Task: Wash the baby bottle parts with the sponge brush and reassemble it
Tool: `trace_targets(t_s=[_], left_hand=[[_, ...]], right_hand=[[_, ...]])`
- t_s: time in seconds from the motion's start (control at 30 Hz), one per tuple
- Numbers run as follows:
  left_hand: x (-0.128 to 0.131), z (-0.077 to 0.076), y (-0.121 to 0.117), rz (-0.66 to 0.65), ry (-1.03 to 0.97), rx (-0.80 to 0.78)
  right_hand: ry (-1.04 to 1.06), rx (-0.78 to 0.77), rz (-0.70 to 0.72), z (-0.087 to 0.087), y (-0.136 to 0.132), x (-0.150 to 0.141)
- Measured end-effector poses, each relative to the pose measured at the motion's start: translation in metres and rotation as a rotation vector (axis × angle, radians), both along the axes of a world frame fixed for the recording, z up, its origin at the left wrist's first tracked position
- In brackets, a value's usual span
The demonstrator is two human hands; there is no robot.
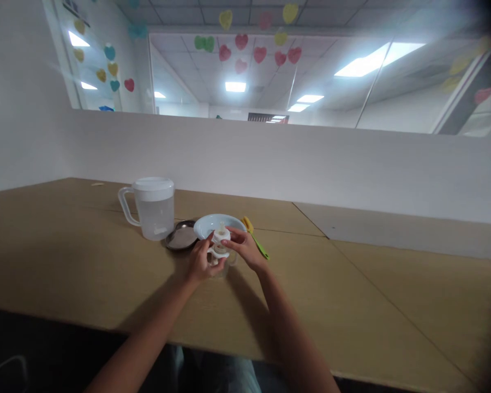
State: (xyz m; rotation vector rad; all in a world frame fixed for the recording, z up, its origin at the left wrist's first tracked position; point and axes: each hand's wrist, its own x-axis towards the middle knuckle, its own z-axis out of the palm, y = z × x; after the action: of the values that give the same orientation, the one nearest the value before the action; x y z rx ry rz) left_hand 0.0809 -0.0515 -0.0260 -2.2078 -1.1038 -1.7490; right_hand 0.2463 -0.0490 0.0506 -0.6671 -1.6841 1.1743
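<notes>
A clear baby bottle (220,271) stands upright on the table between my hands. White side handles ring its neck. My left hand (199,263) is closed around the handle part on the bottle's left. With its fingers pinched, my right hand (249,249) grips the white nipple collar (221,235), which has a pale teat pointing up. The collar sits over the bottle's neck; whether it is screwed on or just apart I cannot tell. Right behind the hands lies a pale bowl (204,222), partly covered by them.
To the left stands a lidded plastic pitcher (155,215) of clear liquid. Beside it, a dark metal dish (172,245) holds something pale. A green-handled brush (262,249) with a yellow head lies right of the bowl. The wooden table (352,305) meets a white wall behind.
</notes>
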Motion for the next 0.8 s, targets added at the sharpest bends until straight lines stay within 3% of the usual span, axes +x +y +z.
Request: trace_targets(t_s=[0.17, 0.53, 0.67, 0.8], left_hand=[[0.001, 0.001, -0.001, 0.015, 0.008, 0.0], [0.002, 0.009, -0.007, -0.029, 0.012, -0.077], [0.002, 0.009, -0.007, -0.031, 0.008, -0.096], [0.002, 0.009, -0.007, -0.011, 0.004, -0.103]], right_hand=[[0.112, -0.069, -0.007, 0.0, 0.001, -0.002], [0.33, 0.134, -0.218, 0.032, 0.003, 0.01], [0.369, 0.101, -0.202, 0.04, 0.018, 0.015], [0.328, 0.068, -0.218, 0.031, 0.042, 0.015]])
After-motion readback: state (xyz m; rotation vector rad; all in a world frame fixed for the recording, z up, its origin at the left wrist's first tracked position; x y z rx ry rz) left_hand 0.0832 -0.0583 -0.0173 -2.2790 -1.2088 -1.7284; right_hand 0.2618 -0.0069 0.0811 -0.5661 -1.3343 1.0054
